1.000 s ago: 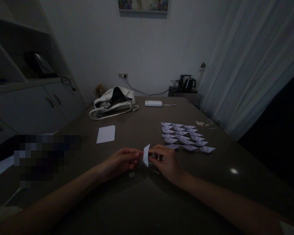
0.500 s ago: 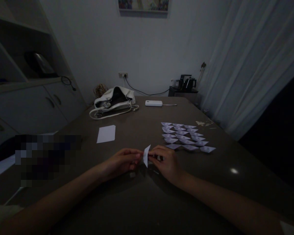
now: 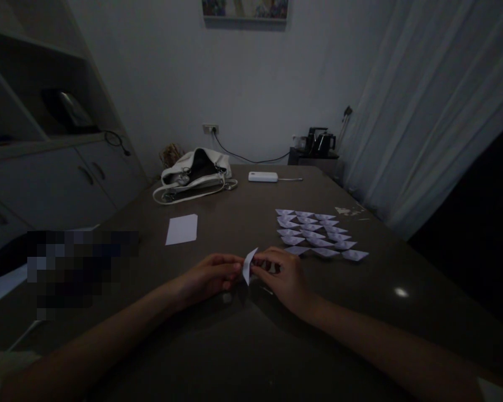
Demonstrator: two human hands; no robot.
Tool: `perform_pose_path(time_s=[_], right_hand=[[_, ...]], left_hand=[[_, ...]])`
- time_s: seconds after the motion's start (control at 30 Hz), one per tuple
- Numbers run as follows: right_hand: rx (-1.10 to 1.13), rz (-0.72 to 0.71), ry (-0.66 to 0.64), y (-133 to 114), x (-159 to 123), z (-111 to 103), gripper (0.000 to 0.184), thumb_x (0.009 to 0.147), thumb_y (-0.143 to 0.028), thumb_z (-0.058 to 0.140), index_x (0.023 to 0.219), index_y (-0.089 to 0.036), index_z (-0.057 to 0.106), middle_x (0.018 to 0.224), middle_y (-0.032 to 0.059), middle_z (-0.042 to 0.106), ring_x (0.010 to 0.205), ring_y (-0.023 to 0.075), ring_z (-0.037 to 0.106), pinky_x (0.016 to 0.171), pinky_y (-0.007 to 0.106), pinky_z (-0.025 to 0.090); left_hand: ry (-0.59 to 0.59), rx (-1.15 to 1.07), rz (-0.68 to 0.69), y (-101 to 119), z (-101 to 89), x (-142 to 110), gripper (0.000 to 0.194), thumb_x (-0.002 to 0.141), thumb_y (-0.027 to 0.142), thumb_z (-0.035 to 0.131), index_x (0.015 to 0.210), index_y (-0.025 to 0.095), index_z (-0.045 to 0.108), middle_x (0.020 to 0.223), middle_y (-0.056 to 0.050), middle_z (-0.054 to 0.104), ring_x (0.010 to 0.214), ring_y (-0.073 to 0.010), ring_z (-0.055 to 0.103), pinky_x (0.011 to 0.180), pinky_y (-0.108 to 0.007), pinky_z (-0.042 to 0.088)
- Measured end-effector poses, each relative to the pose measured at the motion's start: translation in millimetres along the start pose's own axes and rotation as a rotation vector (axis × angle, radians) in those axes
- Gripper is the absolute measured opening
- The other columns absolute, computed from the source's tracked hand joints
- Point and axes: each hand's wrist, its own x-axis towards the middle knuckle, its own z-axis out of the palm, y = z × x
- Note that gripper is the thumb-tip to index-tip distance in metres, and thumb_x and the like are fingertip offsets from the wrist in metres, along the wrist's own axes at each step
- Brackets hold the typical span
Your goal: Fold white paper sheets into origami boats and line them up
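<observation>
A small folded white paper piece stands on edge between my two hands, just above the dark table. My left hand pinches its left side with the fingertips closed. My right hand pinches its right side, fingers curled. Right of my hands, several finished folded paper boats lie in rows on the table.
A flat white paper sheet lies to the left of centre. Further back are a white handbag and a white power bank with a cable. Cabinets run along the left, a curtain hangs at the right, a kettle stands behind.
The paper piece has tilted and shrunk slightly between the fingertips as both hands pressed it together. The hands have barely shifted.
</observation>
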Motion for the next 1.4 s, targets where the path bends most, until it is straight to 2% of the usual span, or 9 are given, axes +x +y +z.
perform_pose_path(time_s=[0.27,0.63,0.87,1.2,1.4], right_hand=[[0.018,-0.023,-0.005,1.8,-1.9,0.9,0.006,0.075,-0.012,0.07,0.076,-0.018,0.071,0.07,0.0016,0.065,0.057,0.0114,0.056,0.052,0.022,0.041],[0.011,-0.067,-0.007,3.2,-3.1,2.3,0.006,0.077,-0.012,0.069,0.074,-0.017,0.068,0.071,0.0018,0.064,0.065,0.0135,0.059,0.058,0.023,0.042],[-0.018,-0.088,-0.019,5.6,-4.2,3.4,0.007,0.081,-0.016,0.065,0.075,-0.018,0.067,0.073,0.0021,0.064,0.068,0.0145,0.06,0.061,0.025,0.043],[-0.036,-0.085,-0.019,-1.2,-2.4,1.6,0.007,0.079,-0.016,0.067,0.073,-0.018,0.067,0.071,0.0019,0.064,0.067,0.0143,0.059,0.06,0.025,0.043],[-0.058,-0.089,-0.025,-3.8,-2.0,0.5,0.009,0.079,-0.016,0.066,0.071,-0.018,0.067,0.07,0.0021,0.065,0.067,0.015,0.06,0.061,0.026,0.043]], left_hand=[[0.015,-0.01,-0.012,-0.2,0.7,-0.4,0.023,0.073,0.022,0.074,0.091,0.009,0.07,0.069,-0.001,0.053,0.059,-0.0079,0.043,0.054,-0.019,0.035],[0.022,0.008,-0.016,-1.1,-0.6,-0.1,0.027,0.071,0.023,0.077,0.091,0.008,0.07,0.068,-0.001,0.054,0.057,-0.0071,0.043,0.053,-0.018,0.034],[-0.008,0.001,-0.007,-2.0,-1.9,-0.2,0.025,0.072,0.023,0.075,0.092,0.008,0.07,0.069,-0.001,0.055,0.058,-0.0074,0.043,0.054,-0.02,0.034],[0.047,0.019,-0.014,-1.9,0.5,0.9,0.025,0.069,0.024,0.077,0.088,0.009,0.07,0.068,-0.001,0.056,0.056,-0.0078,0.043,0.053,-0.021,0.033],[0.132,0.173,0.012,-7.9,-0.6,4.7,0.027,0.068,0.032,0.077,0.083,0.012,0.066,0.067,0.002,0.056,0.053,-0.0067,0.043,0.051,-0.02,0.03]])
